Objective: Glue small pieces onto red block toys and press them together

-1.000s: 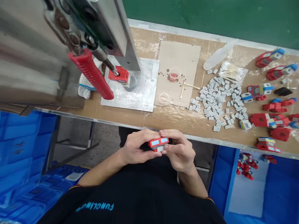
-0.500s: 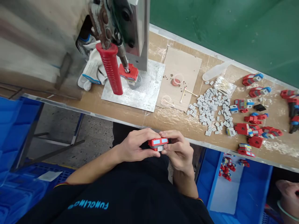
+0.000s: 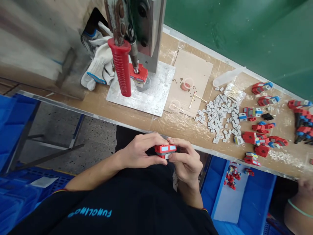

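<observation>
A red toy vehicle part [image 3: 165, 149] with two pale blue windows and a grey band is held between both hands, just in front of the table edge. My left hand [image 3: 140, 151] grips its left end, fingers over the top and thumb underneath. My right hand [image 3: 187, 160] pinches its right end, with fingertips near a small light grey piece [image 3: 167, 156] on the lower front. Beyond the hands, another red toy part [image 3: 140, 72] sits under the tip of a clamp press with a red handle [image 3: 121, 70], on a metal plate [image 3: 149, 102].
A cardboard sheet [image 3: 202, 68] carries small plastic cups and cotton swabs. Right of it lie many small grey tiles [image 3: 217, 112], a bag of swabs [image 3: 233, 93] and red toy parts [image 3: 261, 150]. White gloves [image 3: 100, 63] lie left. A blue bin [image 3: 256, 199] and another person's arm [image 3: 299, 209] are at right.
The camera view has shifted slightly. My right fingers have moved a little over the toy part's lower right front. The other person's hand at right has moved up to the table edge.
</observation>
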`<move>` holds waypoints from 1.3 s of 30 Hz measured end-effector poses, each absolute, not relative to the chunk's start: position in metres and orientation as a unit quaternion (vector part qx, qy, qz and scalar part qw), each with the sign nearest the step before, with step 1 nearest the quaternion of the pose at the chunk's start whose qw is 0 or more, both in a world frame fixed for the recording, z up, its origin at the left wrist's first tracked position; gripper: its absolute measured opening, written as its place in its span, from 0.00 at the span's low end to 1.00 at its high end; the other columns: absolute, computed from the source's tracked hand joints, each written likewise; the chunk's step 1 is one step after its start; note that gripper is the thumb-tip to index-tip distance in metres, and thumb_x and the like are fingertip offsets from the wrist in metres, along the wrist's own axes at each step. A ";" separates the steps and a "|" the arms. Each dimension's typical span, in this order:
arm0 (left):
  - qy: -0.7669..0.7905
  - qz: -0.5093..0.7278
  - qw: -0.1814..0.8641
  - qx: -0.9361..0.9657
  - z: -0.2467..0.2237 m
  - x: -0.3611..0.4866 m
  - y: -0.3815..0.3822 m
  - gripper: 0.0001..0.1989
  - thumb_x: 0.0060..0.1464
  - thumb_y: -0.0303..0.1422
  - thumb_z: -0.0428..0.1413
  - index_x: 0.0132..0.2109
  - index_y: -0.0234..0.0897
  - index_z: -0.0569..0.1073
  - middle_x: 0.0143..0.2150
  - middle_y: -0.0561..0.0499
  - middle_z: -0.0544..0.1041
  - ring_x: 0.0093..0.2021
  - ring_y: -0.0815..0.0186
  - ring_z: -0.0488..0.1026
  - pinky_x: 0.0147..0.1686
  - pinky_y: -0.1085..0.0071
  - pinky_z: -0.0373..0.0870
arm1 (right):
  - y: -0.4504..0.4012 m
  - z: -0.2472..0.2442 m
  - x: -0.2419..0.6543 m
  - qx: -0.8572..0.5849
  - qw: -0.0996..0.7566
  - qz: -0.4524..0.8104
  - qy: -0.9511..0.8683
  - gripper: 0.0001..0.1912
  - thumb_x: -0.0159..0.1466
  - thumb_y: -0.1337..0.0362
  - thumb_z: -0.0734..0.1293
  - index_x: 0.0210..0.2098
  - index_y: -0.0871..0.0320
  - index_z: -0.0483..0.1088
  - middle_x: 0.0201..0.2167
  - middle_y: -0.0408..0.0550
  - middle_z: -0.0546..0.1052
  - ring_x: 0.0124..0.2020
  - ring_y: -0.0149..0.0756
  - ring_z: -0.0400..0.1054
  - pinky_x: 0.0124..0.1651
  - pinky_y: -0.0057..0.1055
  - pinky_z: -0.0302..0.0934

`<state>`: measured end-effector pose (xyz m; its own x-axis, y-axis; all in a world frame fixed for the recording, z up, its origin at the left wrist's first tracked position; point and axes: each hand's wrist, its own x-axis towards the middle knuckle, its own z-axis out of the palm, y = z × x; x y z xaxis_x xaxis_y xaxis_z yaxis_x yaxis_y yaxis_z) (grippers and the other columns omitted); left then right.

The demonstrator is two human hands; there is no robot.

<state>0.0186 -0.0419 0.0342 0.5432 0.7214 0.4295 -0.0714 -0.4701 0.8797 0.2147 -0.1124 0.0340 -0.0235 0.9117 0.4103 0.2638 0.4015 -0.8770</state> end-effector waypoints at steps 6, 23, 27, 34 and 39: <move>0.219 0.424 0.459 0.750 0.034 0.020 -0.044 0.15 0.65 0.42 0.66 0.50 0.35 0.79 0.38 0.45 0.85 0.37 0.63 0.85 0.41 0.73 0.83 | -0.109 0.033 0.218 -0.431 0.544 0.324 -0.643 0.09 0.72 0.69 0.70 0.41 0.50 0.83 0.52 0.52 0.84 0.52 0.44 0.83 0.50 0.42 0.82; 0.238 0.457 0.428 0.743 0.036 0.023 -0.054 0.13 0.65 0.36 0.67 0.53 0.36 0.80 0.42 0.44 0.87 0.39 0.62 0.86 0.41 0.72 0.84 | -0.108 0.034 0.214 -0.431 0.568 0.349 -0.608 0.03 0.71 0.62 0.74 0.40 0.53 0.78 0.47 0.53 0.86 0.47 0.45 0.85 0.49 0.42 0.83; 0.273 0.446 0.493 0.696 0.034 0.026 -0.056 0.12 0.66 0.40 0.65 0.47 0.35 0.80 0.35 0.47 0.84 0.31 0.66 0.81 0.33 0.75 0.79 | -0.103 0.031 0.216 -0.419 0.544 0.269 -0.675 0.09 0.72 0.57 0.73 0.50 0.50 0.79 0.46 0.53 0.84 0.45 0.45 0.83 0.44 0.43 0.83; 0.321 0.398 0.568 0.645 0.034 0.030 -0.056 0.12 0.67 0.40 0.63 0.44 0.34 0.79 0.32 0.51 0.81 0.27 0.70 0.76 0.27 0.78 0.73 | -0.100 0.032 0.213 -0.444 0.499 0.171 -0.725 0.13 0.71 0.68 0.72 0.55 0.52 0.77 0.47 0.54 0.81 0.44 0.41 0.81 0.41 0.37 0.81; 0.330 0.389 0.596 0.620 0.031 0.029 -0.055 0.13 0.65 0.38 0.65 0.52 0.38 0.76 0.41 0.49 0.83 0.36 0.67 0.81 0.37 0.76 0.80 | -0.101 0.035 0.217 -0.472 0.473 0.171 -0.724 0.12 0.73 0.64 0.71 0.56 0.53 0.77 0.45 0.55 0.81 0.42 0.41 0.80 0.40 0.36 0.80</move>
<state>0.0290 -0.0550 0.0308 0.4794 0.8732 0.0884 -0.0543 -0.0710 0.9960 0.2172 -0.1008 0.0350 -0.1066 0.8454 0.5233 0.5225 0.4954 -0.6940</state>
